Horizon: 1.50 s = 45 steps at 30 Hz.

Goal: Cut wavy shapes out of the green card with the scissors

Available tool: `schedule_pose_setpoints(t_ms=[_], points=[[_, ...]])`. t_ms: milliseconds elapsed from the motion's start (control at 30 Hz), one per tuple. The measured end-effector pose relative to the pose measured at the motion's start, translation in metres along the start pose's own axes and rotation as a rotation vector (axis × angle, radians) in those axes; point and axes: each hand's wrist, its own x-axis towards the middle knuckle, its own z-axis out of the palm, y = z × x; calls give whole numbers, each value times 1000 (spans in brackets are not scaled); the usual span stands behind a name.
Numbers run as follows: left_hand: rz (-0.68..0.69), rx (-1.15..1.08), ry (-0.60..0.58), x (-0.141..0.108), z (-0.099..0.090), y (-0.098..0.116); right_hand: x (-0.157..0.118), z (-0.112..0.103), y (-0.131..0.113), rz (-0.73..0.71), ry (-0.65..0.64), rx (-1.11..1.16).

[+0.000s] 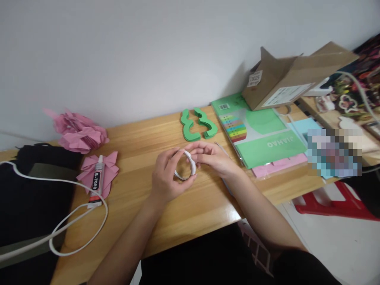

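Over the wooden table (130,178), my left hand (168,174) grips a narrow roll of white tape (192,164) between thumb and fingers. The roll is tilted, and the table shows through its middle. My right hand (210,158) is closed at the roll's upper right edge, with thumb and fingers pinched there. Whether a loose end of tape is between those fingertips is too small to tell. Behind my hands lie green wavy-edged paper cut-outs (190,130) in two stacks, apart from both hands.
Left: pink folded-paper pieces (81,134), a B-7000 glue tube (97,182) and a looped white cable (105,213). Right: a green paper pack (267,154) with an open cardboard box (276,79) on its far end. Beyond the table edge stands a red stool (314,208).
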Motion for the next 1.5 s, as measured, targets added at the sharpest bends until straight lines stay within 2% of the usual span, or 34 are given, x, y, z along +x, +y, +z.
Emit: schedule_pose_setpoints(t_ms=[133,367,467,633,733,867,1000,1167,1300,1500], points=[[-20,8,-5,1,-1,2,-1,0,-2,-2,16,-12],[-3,144,77,1,3,-2,-3,3,-2,32,33,-107],[24,102,85,1,3,-6,-3,2,-2,-10,111,-107],[71,53,130,0,2,-9,-1,-1,-5,-25,257,55],[57,47,129,0,2,-9,0,-3,-8,16,264,106],[21,20,103,-1,0,-9,-2,-3,-10,26,214,92],[-28,-47,96,-2,-1,-9,-6,0,-9,-70,150,-69],[-107,-126,110,-3,-1,-7,-8,5,-6,-181,118,-403],[-127,-185,144,-4,2,-9,-9,7,-5,-181,65,-664],[-125,-165,127,-5,2,-11,-10,10,-8,-128,-34,-792]])
